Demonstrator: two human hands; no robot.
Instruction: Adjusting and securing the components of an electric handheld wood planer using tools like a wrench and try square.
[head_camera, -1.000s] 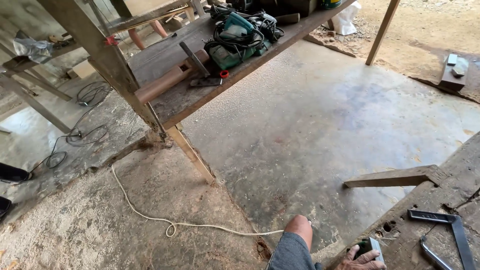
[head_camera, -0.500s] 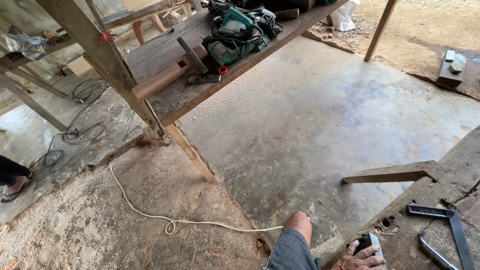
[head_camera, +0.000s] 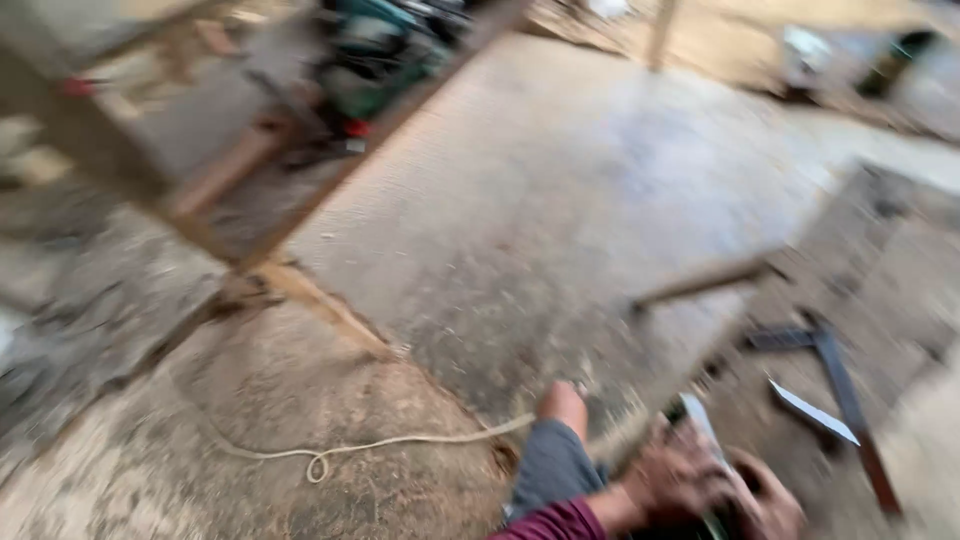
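Concrete floor (head_camera: 560, 200); both hands (head_camera: 700, 480) blurred around a flat tool (head_camera: 705, 430), finger grip unclear.

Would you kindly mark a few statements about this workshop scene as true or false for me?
1. Both hands are together at the bottom edge of the view, around a small flat object. True.
2. A white cord lies on the floor with a small loop in it. True.
3. The metal square hangs from the ceiling. False: it lies flat on the wooden surface to the right of the hands.
4. The green power tool sits on the floor beside the cord. False: it rests on the raised wooden bench at the top left.
5. The picture is sharp. False: it is motion-blurred, so fine detail cannot be told.
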